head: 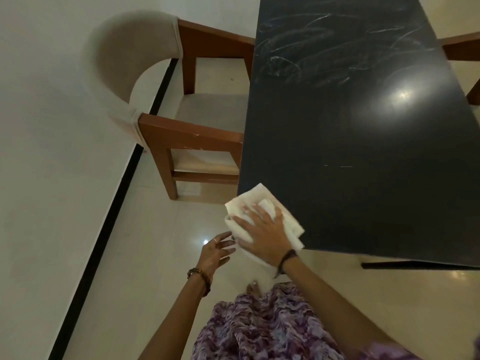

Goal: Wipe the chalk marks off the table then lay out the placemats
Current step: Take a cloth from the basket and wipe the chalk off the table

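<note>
Cloth [262, 216]: soft, light, folded; right hand [262, 237] fingers [241, 219] spread flat atop, pressing it on desk [363, 152] corner. Left hand [215, 253] relaxed, empty.

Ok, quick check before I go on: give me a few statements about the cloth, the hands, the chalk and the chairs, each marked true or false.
1. The right hand presses the white cloth flat at the table's near left corner. True.
2. The left hand grips the cloth. False: it hovers open beside the corner, over the floor.
3. Chalk marks cover the table's far end. True.
4. Placemats lie on the table. False: none are visible.
5. A chair stands at the table's left side. True.
</note>
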